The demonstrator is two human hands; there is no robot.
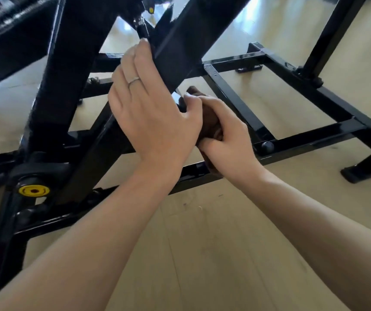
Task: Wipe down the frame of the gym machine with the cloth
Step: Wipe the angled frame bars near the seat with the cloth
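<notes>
The right hand (222, 129) has its fingers curled round the brown cloth (210, 122), bunched under the slanted bar (175, 48). At ten o'clock, the left hand's (151, 108) straight fingers rest on that bar. A bunched cloth may skip the bar's underside or snag on the joint.

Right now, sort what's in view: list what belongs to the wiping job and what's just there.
Part of the job:
- brown cloth, gripped by the right hand
- black diagonal frame beam, with the left hand resting on it

Just there:
- yellow pivot cap
- black base crossbars
- pale wood floor
- ring on the left hand
</notes>
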